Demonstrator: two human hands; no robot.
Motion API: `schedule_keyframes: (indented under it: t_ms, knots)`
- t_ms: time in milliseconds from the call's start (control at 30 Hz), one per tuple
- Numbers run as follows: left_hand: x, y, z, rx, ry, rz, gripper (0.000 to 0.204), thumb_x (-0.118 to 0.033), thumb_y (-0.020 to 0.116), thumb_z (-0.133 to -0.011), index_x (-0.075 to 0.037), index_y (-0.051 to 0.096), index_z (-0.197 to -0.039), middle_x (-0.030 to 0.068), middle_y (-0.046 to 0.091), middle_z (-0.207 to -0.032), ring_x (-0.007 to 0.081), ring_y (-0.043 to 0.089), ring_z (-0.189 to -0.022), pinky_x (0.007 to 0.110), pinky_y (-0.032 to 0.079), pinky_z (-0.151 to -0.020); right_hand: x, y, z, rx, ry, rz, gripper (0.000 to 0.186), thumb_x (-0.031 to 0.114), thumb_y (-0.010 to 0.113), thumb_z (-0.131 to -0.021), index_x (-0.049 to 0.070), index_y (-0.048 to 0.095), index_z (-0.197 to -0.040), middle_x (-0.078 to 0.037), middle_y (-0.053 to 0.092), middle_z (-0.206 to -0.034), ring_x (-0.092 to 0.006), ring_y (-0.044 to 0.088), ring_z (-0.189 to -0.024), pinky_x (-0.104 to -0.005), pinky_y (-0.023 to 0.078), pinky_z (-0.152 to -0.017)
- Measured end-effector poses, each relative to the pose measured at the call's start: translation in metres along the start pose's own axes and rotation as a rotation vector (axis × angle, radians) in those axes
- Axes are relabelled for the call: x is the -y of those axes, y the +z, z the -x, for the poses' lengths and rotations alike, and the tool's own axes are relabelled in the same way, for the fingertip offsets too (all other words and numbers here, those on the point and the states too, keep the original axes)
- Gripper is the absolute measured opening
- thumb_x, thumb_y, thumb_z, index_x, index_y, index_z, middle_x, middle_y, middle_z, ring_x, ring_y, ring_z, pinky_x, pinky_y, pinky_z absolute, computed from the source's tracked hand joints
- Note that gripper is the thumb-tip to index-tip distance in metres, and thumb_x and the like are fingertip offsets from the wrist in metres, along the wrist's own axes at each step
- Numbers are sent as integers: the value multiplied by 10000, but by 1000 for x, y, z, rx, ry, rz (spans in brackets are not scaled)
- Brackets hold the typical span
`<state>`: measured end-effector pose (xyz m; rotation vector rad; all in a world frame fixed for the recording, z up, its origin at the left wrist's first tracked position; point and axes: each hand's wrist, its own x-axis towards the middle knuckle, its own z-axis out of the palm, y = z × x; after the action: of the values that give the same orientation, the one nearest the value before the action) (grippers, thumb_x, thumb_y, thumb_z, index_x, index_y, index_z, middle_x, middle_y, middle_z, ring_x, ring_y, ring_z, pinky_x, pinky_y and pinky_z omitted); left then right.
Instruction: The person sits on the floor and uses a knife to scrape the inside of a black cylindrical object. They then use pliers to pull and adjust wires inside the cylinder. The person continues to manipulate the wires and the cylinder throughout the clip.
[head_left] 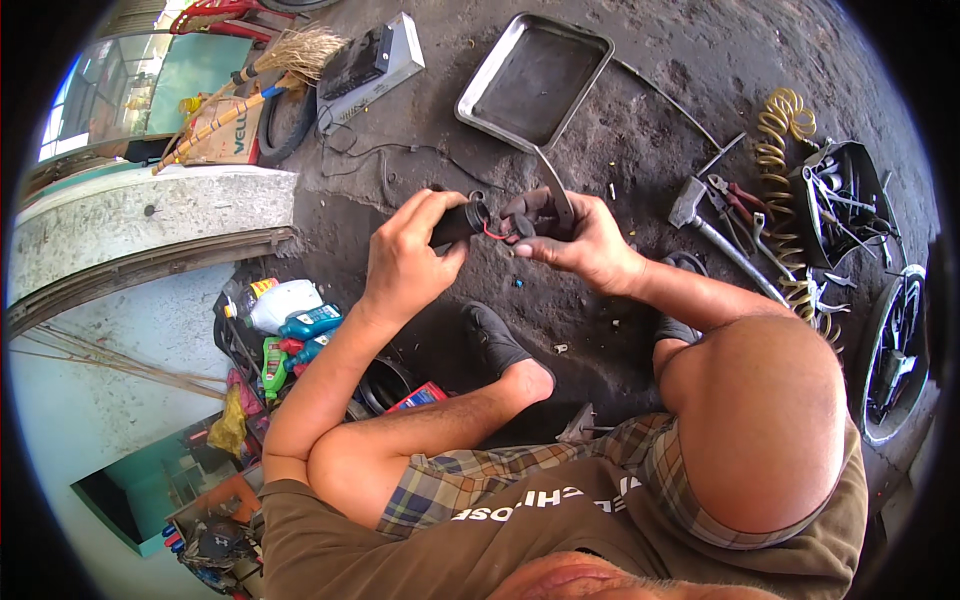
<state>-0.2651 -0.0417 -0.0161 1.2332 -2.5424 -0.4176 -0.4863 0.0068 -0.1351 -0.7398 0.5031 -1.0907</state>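
My left hand (415, 250) grips a black cylindrical housing (458, 220) with an open end facing right. A short red wire (495, 234) links it to a small dark part (522, 225) pinched between the thumb and fingers of my right hand (580, 240). A curved metal strip (555, 185) rises from my right hand toward the tray; where it attaches is hidden by the fingers. The two hands are close together above the dark, stained floor (420, 160).
Around me lie a metal tray (500, 140), a grey box (400, 75), a hammer (690, 208), pliers (738, 200), a yellow coiled hose (775, 130), two tool-filled containers (805, 170) (870, 410), and several bottles (290, 305). My sandalled feet (490, 340) are below my hands.
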Motion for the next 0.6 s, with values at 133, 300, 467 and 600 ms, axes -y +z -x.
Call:
schedule_keyframes:
  t_ms: [133,300,467,600]
  knots:
    - [1,7,7,72,-63,10,373,-25,839,-768,-35,707,-1117,145,723,-1019,388,736,-938,444,595,-799,5,1,-1,-38,-30,158,418,-5,844,-889,8,680,-1273,-45,750,-1160,-96,691,-1063,-282,585,-942]
    - [1,12,7,67,-77,70,407,1,848,-773,-6,702,-1153,166,747,-1085,347,753,-979,409,585,-836,2,-2,-2,-44,-71,141,416,22,838,-903,8,684,-1288,-30,748,-1130,-85,689,-993,-257,579,-873]
    - [-2,10,5,65,-41,225,441,-44,839,-833,5,671,-1238,167,751,-1104,293,758,-996,381,572,-881,17,2,2,-83,101,120,427,48,834,-921,31,691,-1323,38,719,-955,-30,613,-798,-217,509,-703]
    - [-1,10,5,101,-50,373,428,-143,846,-902,9,661,-1257,108,739,-1014,215,725,-899,338,564,-817,12,-1,2,-63,57,171,445,100,858,-915,11,687,-1316,5,751,-1014,-34,623,-831,-233,544,-741]
